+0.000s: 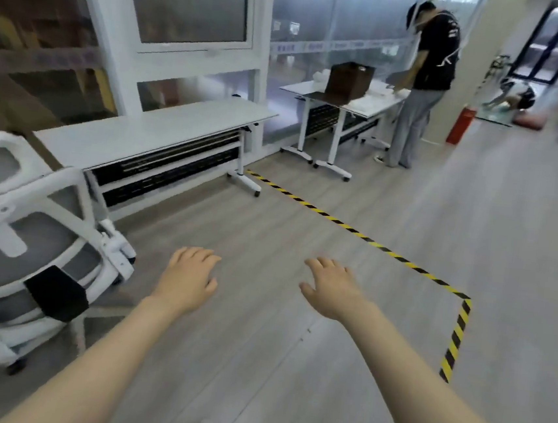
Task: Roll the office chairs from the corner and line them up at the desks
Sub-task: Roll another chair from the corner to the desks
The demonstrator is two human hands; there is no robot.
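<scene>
Neither grip holds anything: the left hand and the right hand are both stretched forward over the bare floor, palms down, fingers spread and relaxed.

Largest first: the floor, crossed by a yellow-and-black hazard tape line that runs from the near tabletop's foot toward the right and then turns near. Two desks stand along the glazed wall: the near tabletop at left centre and the far tabletop, which carries a brown box and where another person stands working. One office chair, white-framed with grey mesh, sits at the left edge just beside the near tabletop, its back turned toward the camera. A red fire extinguisher stands by the pillar beyond.

Count: two hands, two desks, one chair in view, one box, one extinguisher, one bystander. Other chairs, and the corner they come from, are out of view.

Risks, as I judge them: the chair is well to the left of both hands, so a hasty one-handed grab could swivel it into the tabletop's leg. Castors might catch on the tape's edge, and a chair rolled toward the far desk could bump the person standing there.
</scene>
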